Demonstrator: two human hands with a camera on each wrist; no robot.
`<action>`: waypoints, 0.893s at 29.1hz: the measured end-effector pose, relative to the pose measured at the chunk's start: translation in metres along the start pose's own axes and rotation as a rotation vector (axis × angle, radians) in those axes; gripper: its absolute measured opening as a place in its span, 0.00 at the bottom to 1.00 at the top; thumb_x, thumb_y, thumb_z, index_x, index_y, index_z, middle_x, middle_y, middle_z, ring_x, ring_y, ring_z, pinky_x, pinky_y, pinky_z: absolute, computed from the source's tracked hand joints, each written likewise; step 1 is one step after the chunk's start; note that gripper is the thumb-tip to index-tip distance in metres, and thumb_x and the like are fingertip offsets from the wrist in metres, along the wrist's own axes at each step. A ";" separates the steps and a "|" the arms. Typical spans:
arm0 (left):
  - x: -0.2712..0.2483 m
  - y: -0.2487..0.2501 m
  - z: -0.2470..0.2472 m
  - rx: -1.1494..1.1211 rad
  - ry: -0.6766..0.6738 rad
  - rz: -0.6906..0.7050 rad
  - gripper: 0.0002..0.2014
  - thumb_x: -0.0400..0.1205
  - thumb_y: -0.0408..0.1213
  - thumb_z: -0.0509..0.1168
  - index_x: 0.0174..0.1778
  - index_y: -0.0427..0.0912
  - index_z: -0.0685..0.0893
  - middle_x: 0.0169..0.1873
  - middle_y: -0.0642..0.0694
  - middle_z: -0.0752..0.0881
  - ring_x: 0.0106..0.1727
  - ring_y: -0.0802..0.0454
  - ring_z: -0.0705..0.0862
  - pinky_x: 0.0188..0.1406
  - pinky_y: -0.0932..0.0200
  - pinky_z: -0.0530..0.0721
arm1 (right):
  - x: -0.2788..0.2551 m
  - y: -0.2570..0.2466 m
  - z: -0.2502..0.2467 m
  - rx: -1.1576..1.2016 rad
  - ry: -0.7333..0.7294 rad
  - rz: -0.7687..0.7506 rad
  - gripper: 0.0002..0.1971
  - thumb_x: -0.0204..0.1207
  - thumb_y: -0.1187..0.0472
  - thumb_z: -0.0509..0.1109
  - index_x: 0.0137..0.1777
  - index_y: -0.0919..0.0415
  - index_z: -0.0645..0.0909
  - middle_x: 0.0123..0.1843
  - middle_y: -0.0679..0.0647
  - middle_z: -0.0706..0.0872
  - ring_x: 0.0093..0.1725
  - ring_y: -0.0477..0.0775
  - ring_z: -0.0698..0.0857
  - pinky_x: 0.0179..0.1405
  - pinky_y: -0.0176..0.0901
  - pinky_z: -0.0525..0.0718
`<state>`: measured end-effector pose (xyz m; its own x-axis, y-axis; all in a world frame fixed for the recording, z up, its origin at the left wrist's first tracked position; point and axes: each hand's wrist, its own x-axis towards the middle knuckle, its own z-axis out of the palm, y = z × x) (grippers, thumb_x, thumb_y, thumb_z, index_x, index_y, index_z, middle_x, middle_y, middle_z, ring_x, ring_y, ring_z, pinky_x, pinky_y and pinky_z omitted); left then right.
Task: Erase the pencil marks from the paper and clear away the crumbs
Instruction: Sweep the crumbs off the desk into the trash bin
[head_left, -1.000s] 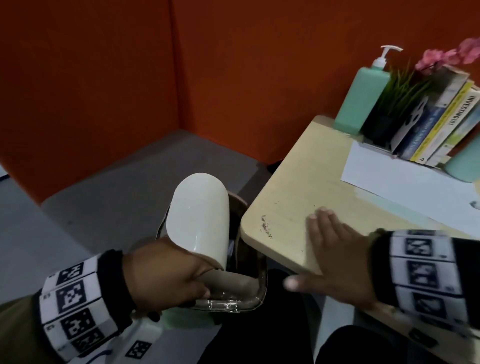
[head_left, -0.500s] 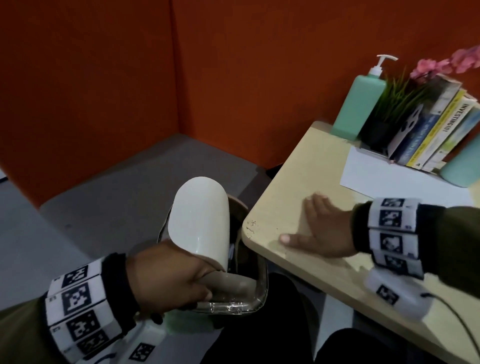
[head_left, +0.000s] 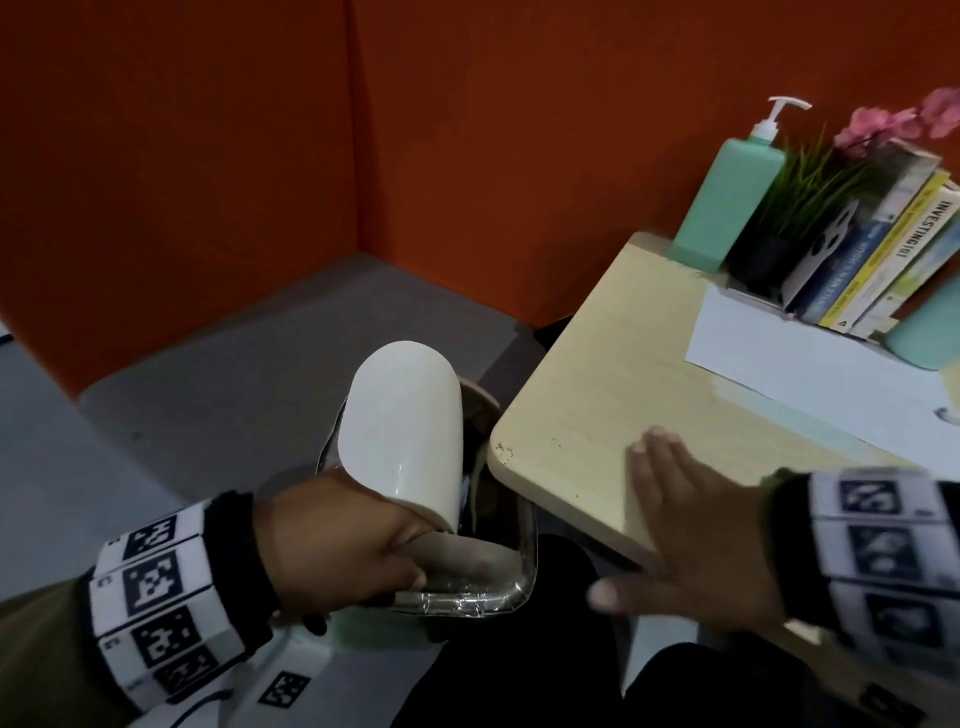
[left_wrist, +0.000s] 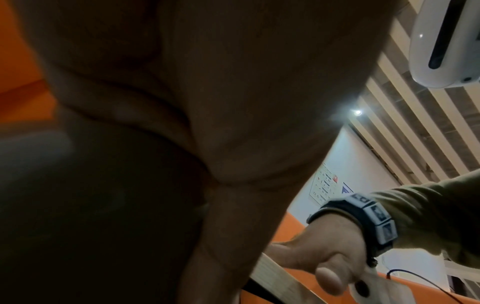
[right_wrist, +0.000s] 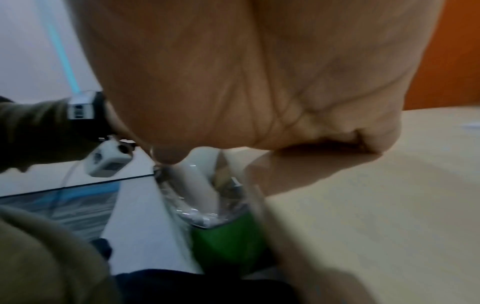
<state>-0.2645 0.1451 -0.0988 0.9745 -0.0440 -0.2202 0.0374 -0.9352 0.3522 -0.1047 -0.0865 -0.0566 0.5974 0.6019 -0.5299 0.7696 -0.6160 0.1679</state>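
Observation:
My left hand (head_left: 343, 545) grips the near rim of a small bin (head_left: 467, 603) with a clear liner and a tilted white swing lid (head_left: 402, 421). It holds the bin against the rounded corner of the pale wooden table (head_left: 597, 364). A few dark eraser crumbs (head_left: 502, 449) lie on that corner. My right hand (head_left: 691, 535) rests flat on the table near its front edge, fingers (head_left: 655, 467) straight and pointing away, thumb over the edge. The white paper (head_left: 810, 364) lies further back, with a pencil mark (head_left: 948, 415) at the frame's right edge. In the right wrist view the bin's green body (right_wrist: 228, 242) sits below the table edge.
A green pump bottle (head_left: 727, 202), a potted plant (head_left: 810, 197) with pink flowers and a row of books (head_left: 883, 249) line the table's back. A teal container (head_left: 930, 332) stands at the right. Orange walls and grey floor lie beyond the bin.
My right hand slid further onto the table half a second ago and has come back toward the front edge. The left hand and bin stay put.

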 end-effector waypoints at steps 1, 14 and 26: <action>0.001 0.001 0.000 0.006 0.005 0.003 0.14 0.82 0.53 0.63 0.64 0.66 0.79 0.49 0.65 0.84 0.49 0.72 0.74 0.43 0.85 0.65 | 0.006 -0.016 0.008 0.002 0.082 -0.010 0.78 0.44 0.11 0.26 0.82 0.74 0.44 0.83 0.76 0.43 0.83 0.75 0.50 0.79 0.68 0.60; -0.004 0.004 0.001 0.010 -0.002 0.003 0.17 0.81 0.53 0.64 0.67 0.69 0.77 0.57 0.67 0.83 0.54 0.72 0.74 0.57 0.73 0.73 | 0.031 -0.018 -0.036 -0.008 -0.004 -0.044 0.73 0.52 0.13 0.52 0.82 0.67 0.30 0.85 0.64 0.30 0.85 0.63 0.35 0.83 0.62 0.45; -0.005 0.002 0.001 0.013 -0.016 -0.006 0.17 0.82 0.53 0.64 0.67 0.68 0.78 0.60 0.65 0.83 0.62 0.67 0.77 0.59 0.72 0.73 | 0.061 -0.007 -0.073 0.028 0.040 -0.115 0.65 0.57 0.17 0.50 0.84 0.61 0.34 0.86 0.56 0.33 0.86 0.54 0.39 0.84 0.57 0.47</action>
<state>-0.2693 0.1433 -0.0981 0.9706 -0.0440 -0.2366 0.0401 -0.9399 0.3391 -0.0571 -0.0080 -0.0295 0.5146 0.6890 -0.5104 0.8274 -0.5553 0.0845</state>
